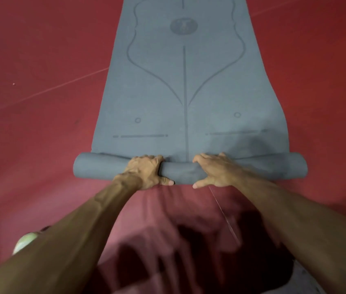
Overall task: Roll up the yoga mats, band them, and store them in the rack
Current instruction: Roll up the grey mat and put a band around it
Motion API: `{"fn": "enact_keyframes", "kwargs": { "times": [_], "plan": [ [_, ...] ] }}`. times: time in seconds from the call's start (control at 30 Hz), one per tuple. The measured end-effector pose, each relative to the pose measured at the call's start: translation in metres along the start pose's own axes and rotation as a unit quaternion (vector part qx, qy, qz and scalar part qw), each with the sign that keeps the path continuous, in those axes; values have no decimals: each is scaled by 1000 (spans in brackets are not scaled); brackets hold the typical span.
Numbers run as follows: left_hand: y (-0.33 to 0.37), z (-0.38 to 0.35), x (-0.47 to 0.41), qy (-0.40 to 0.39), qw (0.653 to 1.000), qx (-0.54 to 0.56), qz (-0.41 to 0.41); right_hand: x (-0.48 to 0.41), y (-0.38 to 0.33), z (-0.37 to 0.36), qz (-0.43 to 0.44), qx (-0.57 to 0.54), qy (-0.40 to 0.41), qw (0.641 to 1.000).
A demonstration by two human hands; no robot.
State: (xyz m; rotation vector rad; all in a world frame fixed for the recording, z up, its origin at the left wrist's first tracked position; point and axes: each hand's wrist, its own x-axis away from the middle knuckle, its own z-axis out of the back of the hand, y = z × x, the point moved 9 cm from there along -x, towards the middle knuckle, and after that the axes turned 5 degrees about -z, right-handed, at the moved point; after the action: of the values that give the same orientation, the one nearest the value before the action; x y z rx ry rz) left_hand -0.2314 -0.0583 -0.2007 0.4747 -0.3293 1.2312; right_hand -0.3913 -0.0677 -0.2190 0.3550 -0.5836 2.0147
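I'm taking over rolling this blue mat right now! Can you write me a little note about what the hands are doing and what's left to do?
Left grip: fingers curled over the rolled end of the yoga mat, thumb on the near side.
Right grip: holds the roll the same way, close beside it near the middle.
Mat: on the red floor; a short roll at the near end, most of it flat ahead.
Done: rolling started.
Left: roll the rest, band it, store it. No band or rack in view.
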Motion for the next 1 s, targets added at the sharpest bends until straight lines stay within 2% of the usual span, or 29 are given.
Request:
{"fn": "enact_keyframes", "kwargs": {
  "times": [0.23, 0.37, 0.5, 0.6, 0.7, 0.77, 0.83, 1.0],
  "plan": [
    [14, -42, 72, -14, 999, 48, 16, 47, -34, -43, 11, -11, -57, 998],
    [27, -67, 105, -8, 997, 71, 17, 73, -47, -65, 15, 2, -60, 998],
    [29, -71, 116, 43, 997, 59, 27, 79, -48, -67, 1, -16, -73, 997],
    [33, -73, 122, 126, 991, 5, 39, 76, -48, -65, 2, -37, -106, 994],
    [35, -79, 126, 199, 980, -3, 29, 71, -49, -65, 11, -42, -131, 990],
    [33, -79, 126, 229, 973, -11, 10, 72, -48, -65, 16, -26, -103, 994],
    [33, -76, 122, 243, 970, -14, -6, 75, -47, -62, 19, -7, -30, 999],
    [29, -81, 107, 182, 983, -11, 4, 84, -52, -45, 63, 19, 151, 986]
  ]
}}
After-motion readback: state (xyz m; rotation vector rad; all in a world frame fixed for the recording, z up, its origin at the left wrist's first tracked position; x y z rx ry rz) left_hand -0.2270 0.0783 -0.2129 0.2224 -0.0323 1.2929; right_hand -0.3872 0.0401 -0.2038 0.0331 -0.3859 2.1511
